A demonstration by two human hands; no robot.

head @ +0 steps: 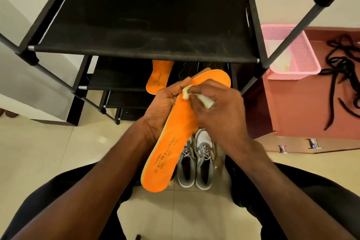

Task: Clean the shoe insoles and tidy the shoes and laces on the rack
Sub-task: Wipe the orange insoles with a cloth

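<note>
An orange insole (171,142) with dark printed lettering near its heel is held up in front of me. My left hand (163,107) grips its left edge from underneath. My right hand (214,111) pinches a small pale cloth (187,92) and presses it on the insole's upper middle. A second orange insole (158,76) leans on a lower shelf of the black shoe rack (136,31). A pair of grey and white sneakers (196,161) stands on the floor below my hands. Black laces (342,76) lie tangled on the brown surface at the right.
A pink mesh basket (288,52) sits on the brown cabinet top (303,107) right of the rack. The rack's grey posts frame both sides. My dark-trousered knees fill the bottom corners, with beige floor tiles (58,152) between.
</note>
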